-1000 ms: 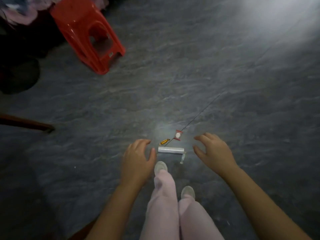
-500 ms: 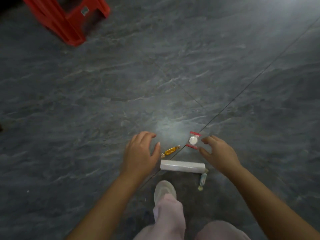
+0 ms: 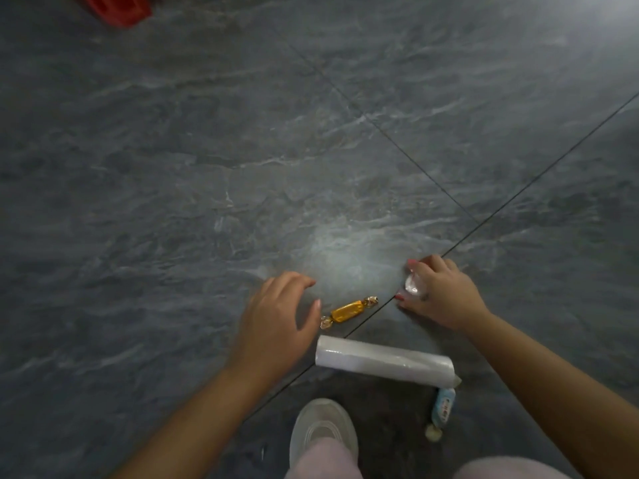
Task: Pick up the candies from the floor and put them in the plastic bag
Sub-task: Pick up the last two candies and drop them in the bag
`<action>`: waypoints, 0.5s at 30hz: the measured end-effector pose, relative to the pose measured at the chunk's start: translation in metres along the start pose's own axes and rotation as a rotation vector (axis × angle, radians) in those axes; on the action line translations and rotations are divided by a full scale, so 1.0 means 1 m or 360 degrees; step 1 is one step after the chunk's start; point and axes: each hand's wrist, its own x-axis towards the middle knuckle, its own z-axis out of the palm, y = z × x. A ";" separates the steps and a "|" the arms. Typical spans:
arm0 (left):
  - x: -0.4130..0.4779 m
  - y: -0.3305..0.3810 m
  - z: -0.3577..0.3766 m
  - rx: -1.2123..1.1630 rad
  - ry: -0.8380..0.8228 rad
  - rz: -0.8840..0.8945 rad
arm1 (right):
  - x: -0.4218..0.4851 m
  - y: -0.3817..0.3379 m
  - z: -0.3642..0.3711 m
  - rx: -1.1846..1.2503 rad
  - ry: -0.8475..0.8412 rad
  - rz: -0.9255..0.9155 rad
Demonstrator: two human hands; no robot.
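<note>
Grey marbled floor tiles (image 3: 242, 150); red stool (image 3: 117, 6).

The grey marbled floor (image 3: 207, 167) is crossed by 2 dark grout lines (image 3: 539, 172). 3 candies are seen on it: a gold-wrapped candy (image 3: 347, 312) beside the long line, a red-and-white candy (image 3: 413, 286) at that line, and a blue-and-white candy (image 3: 443, 407) just at the end of a white bag roll (image 3: 383, 361). A red stool (image 3: 117, 8) is set far off.

three candies by my count: gold candy (image 3: 347, 311), red-and-white candy (image 3: 413, 286), pale blue candy (image 3: 443, 407), plus one plastic bag roll (image 3: 380, 359), one shoe (image 3: 321, 430), one red stool (image 3: 117, 6), two hands: left hand (image 3: 276, 323), right hand (image 3: 444, 297)
</note>
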 end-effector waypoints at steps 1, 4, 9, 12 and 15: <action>-0.003 -0.003 0.005 -0.0021 0.0007 -0.0031 | 0.001 0.001 0.004 -0.0056 -0.0040 -0.0009; -0.011 -0.004 0.017 -0.0082 -0.0002 -0.0104 | -0.001 0.005 0.012 -0.0133 -0.0035 -0.0029; -0.015 -0.004 0.033 -0.0128 0.0000 -0.0147 | -0.004 0.009 0.012 0.0072 0.0035 -0.0017; -0.015 -0.007 0.042 -0.0172 0.0016 -0.0169 | -0.007 0.010 0.007 0.0161 0.0089 -0.0039; -0.013 -0.009 0.053 -0.0165 0.0042 -0.0165 | -0.014 0.009 -0.001 0.0340 0.0171 -0.0033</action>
